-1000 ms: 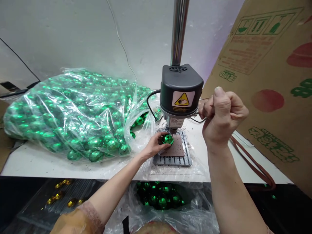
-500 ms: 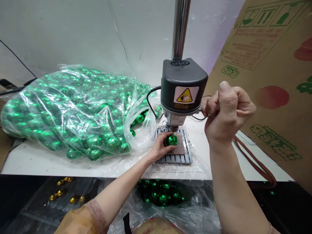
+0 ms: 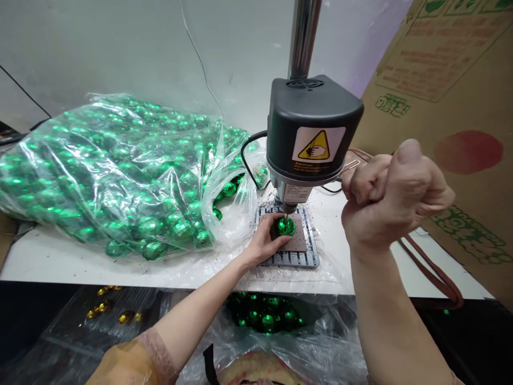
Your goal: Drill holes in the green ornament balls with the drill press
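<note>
Behind the white table (image 3: 48,262) rose a pale wall (image 3: 120,43), and on the left I saw a clear bag (image 3: 120,184) bulging with green faceted balls. Next came the person's left hand (image 3: 264,240) — thumb and fingers curved around the left side of a single green ball (image 3: 287,227), which sat on a brown board (image 3: 300,244) right under the drill press (image 3: 315,125). Just right of that machine, the right hand (image 3: 395,198) was clenched — around what, I couldn't tell. Farthest right stood a cardboard box (image 3: 452,80).
</note>
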### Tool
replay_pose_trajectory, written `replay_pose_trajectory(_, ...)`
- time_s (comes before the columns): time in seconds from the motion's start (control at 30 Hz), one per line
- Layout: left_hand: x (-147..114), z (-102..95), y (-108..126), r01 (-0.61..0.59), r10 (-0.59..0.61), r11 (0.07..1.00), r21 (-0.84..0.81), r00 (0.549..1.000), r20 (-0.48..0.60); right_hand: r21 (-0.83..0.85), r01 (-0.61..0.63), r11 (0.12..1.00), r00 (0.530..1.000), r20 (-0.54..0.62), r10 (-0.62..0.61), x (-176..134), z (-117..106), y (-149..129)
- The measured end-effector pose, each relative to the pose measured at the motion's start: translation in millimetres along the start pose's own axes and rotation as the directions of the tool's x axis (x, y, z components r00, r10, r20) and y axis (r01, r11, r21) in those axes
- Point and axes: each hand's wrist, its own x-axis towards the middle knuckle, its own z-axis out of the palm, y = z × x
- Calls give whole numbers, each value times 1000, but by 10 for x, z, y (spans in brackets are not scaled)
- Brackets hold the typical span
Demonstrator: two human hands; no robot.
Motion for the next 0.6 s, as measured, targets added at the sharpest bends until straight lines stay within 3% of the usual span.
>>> replay_pose_trajectory(0.37,0,13,-6,-8,8,1000,6,1000,-3,65,-3,998,998,-58,7,-164,-31,27)
replay_pose_trajectory(0.53,-10,21,-3,-8,8,1000,9,1000,-2,-13,37,999,995,-94,-38,-205,-37,31)
replay_pose_trajectory(0.6,-11,22,5,-9,10,1000,8,1000,-3,-73,-27,997,990,-142,17,-201,-37,39)
